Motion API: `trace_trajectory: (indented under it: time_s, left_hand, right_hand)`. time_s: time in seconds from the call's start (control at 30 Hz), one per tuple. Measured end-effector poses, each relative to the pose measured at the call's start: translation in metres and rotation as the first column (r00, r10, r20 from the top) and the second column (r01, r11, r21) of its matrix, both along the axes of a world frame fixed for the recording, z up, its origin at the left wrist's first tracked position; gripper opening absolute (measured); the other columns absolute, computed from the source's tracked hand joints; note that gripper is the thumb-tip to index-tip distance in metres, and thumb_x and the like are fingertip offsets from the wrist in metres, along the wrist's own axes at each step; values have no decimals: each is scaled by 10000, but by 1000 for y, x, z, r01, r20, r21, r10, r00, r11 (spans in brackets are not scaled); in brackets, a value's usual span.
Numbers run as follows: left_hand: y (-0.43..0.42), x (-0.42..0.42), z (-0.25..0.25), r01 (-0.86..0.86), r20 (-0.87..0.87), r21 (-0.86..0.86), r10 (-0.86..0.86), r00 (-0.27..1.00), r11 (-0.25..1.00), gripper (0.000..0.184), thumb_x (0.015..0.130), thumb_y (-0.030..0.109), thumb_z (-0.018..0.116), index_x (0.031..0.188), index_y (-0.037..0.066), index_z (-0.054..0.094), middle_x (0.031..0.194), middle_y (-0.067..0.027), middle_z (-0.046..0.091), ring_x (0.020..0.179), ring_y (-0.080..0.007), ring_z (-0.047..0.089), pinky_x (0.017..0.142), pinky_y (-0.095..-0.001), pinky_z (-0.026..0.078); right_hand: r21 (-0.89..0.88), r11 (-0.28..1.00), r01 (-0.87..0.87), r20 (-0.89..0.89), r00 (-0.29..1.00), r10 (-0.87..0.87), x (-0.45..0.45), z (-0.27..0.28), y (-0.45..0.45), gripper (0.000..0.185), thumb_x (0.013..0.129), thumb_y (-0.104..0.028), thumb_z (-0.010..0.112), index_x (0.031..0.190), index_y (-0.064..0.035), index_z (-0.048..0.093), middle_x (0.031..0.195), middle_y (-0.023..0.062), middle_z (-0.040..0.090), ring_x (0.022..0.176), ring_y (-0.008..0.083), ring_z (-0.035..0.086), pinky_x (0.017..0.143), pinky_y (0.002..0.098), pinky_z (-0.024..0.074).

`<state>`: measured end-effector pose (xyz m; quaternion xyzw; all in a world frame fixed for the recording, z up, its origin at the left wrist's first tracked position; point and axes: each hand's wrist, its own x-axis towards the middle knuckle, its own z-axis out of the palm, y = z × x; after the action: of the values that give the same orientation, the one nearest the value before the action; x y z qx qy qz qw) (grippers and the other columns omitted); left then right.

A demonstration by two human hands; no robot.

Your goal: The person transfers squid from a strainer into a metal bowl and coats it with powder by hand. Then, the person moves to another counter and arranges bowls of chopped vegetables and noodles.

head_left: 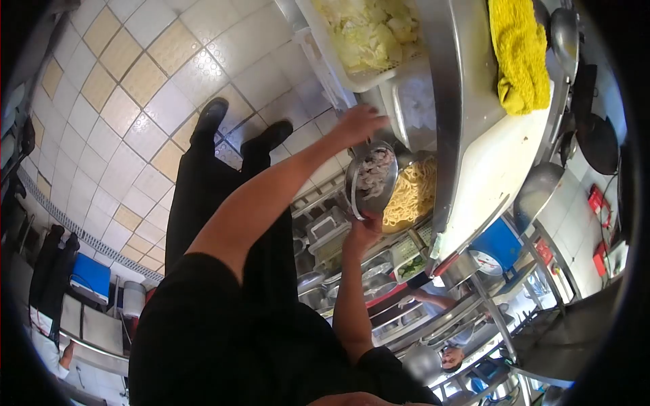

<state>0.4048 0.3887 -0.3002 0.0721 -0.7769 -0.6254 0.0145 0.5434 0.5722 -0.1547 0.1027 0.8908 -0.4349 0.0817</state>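
My right hand (365,233) grips a metal bowl (353,191) by its near rim. The bowl is tilted and holds pale, pinkish-white pieces of food (374,172) that look like raw meat or seafood. Just past the bowl's other side is my left hand (365,124), fingers loosely stretched toward the counter and nothing visible in them. Yellow noodles (411,191) lie in a container beside the bowl. Chopped cabbage (372,34) fills a white basket (369,82) above my left hand. A clear-white tub (414,101) sits between the basket and the noodles.
A steel counter edge (452,135) runs along the right, with a yellow cloth (520,57) on it. Farther off are a blue scale (497,247), pans (596,145) and a ladle (565,37). A co-worker (452,355) stands at lower right. Tiled floor (152,88) lies left.
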Motion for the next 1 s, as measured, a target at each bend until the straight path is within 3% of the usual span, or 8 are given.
trace_trajectory:
  time_s: [0.07, 0.17, 0.23, 0.47, 0.53, 0.67, 0.77, 1.0]
  left_hand:
    - [48, -43, -15, -98, -202, -417, 13, 979, 903, 378, 812, 233, 603, 1103, -6, 574, 967, -196, 623, 944, -364, 598, 784, -411, 495]
    - [119, -106, -72, -293, 348, -96, 307, 885, 951, 333, 776, 215, 609, 1021, -11, 598, 906, -203, 637, 885, -373, 617, 748, -425, 500]
    - [78, -99, -14, -388, 469, 6, 340, 815, 922, 306, 744, 204, 614, 958, -16, 612, 868, -215, 642, 861, -384, 623, 758, -430, 501]
    - [59, -37, -33, -515, 417, -127, 517, 748, 847, 197, 737, 178, 590, 750, -10, 648, 761, -164, 641, 836, -305, 622, 721, -408, 509]
    - [20, -11, 4, -643, 541, 93, 504, 674, 760, 215, 725, 170, 604, 760, -40, 633, 758, -185, 637, 795, -327, 630, 708, -421, 519]
    - [-9, 11, 13, -533, 612, 512, 149, 777, 673, 406, 818, 356, 665, 784, -44, 604, 767, -126, 640, 578, -218, 617, 593, -378, 518]
    - [-27, 31, 16, -458, 594, 673, -56, 802, 581, 462, 847, 437, 635, 847, -23, 587, 773, -75, 610, 638, -148, 599, 591, -327, 497]
    - [-39, 143, -7, -346, 578, 481, 5, 816, 805, 356, 862, 374, 619, 986, 45, 561, 861, -37, 589, 757, -131, 574, 619, -271, 450]
  right_hand:
    - [33, 999, 12, -2, 1000, -12, 4, 2, 14, 281, 658, 113, 711, 850, -19, 554, 846, 54, 574, 787, 139, 556, 738, 278, 472]
    - [45, 997, 67, 19, 997, -68, 10, 12, 19, 278, 665, 104, 725, 846, -21, 557, 850, 57, 576, 800, 138, 558, 744, 278, 470]
    - [8, 993, 118, 69, 990, -119, 17, 17, 27, 277, 665, 103, 724, 849, -22, 559, 860, 59, 580, 809, 139, 559, 750, 278, 468]
    - [14, 999, 52, 65, 997, -52, 10, 32, 36, 249, 663, 108, 701, 836, -16, 572, 864, 51, 576, 804, 143, 554, 741, 273, 455]
    - [72, 997, 24, 109, 994, -32, -3, 37, 42, 241, 668, 97, 700, 835, -14, 566, 856, 48, 571, 805, 138, 549, 735, 268, 450]
    - [102, 987, -121, 168, 980, 103, -40, 27, 47, 175, 770, -35, 679, 878, -19, 542, 804, 41, 546, 786, 148, 553, 765, 296, 479]
    - [-471, 882, 9, 186, 979, 89, -74, 19, 10, 248, 847, -211, 673, 925, -21, 533, 769, 44, 544, 804, 199, 608, 845, 367, 518]
    - [-715, 548, 434, 589, 797, 136, -130, 1, 5, 570, 910, -509, 495, 1092, 31, 504, 907, 147, 612, 950, 338, 624, 912, 482, 495]
